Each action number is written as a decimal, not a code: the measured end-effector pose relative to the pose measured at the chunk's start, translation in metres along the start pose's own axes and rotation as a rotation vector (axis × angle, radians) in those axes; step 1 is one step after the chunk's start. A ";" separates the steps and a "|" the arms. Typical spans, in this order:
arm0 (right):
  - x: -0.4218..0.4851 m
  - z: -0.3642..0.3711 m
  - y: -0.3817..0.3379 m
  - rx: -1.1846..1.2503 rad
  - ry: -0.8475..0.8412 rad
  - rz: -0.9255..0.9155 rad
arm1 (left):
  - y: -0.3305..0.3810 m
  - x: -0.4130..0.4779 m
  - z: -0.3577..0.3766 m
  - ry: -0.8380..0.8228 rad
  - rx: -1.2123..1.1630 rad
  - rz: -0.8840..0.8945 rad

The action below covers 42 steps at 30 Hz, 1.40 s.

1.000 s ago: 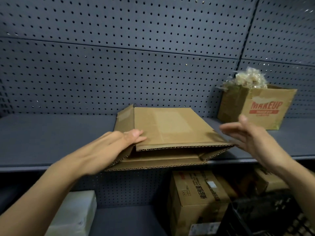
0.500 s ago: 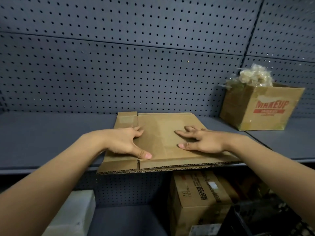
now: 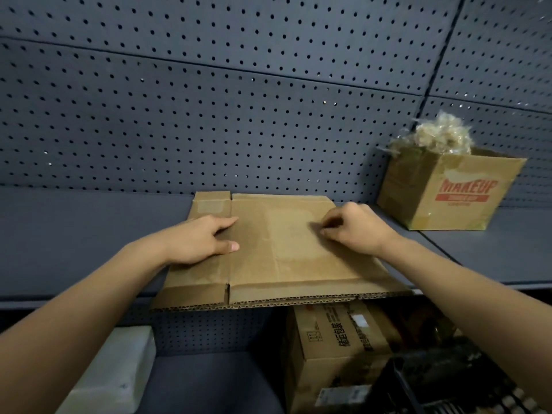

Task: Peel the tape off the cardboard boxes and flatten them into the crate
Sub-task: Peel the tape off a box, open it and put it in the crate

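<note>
Upper right, the open box [image 3: 448, 192] holds crumpled plastic [image 3: 442, 135]. At centre the flattened cardboard [image 3: 283, 258] lies under the left hand [image 3: 197, 240], spread flat, and the right hand [image 3: 355, 228], fingers curled.

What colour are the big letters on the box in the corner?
Red, on the brown box, clearest in the head view.
</note>
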State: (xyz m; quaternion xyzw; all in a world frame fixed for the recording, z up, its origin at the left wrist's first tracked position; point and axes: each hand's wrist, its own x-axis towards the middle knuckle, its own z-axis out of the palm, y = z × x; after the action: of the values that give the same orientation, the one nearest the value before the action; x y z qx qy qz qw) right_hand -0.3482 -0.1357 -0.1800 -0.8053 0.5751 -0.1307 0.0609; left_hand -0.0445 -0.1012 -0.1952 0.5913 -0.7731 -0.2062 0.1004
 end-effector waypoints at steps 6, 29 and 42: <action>0.020 0.001 0.017 0.142 -0.033 0.436 | -0.006 -0.005 -0.011 0.025 -0.176 -0.263; -0.142 -0.092 0.037 0.237 0.466 0.393 | 0.113 -0.020 0.010 0.445 -0.380 0.104; -0.397 -0.045 0.190 0.121 0.336 1.011 | 0.319 0.029 0.181 0.019 -0.169 0.490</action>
State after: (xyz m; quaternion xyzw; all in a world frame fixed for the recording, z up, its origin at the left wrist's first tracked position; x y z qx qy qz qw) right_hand -0.6546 0.1781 -0.2395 -0.3909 0.8844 -0.2452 0.0695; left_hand -0.4035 -0.0237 -0.2202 0.3780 -0.8722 -0.2341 0.2039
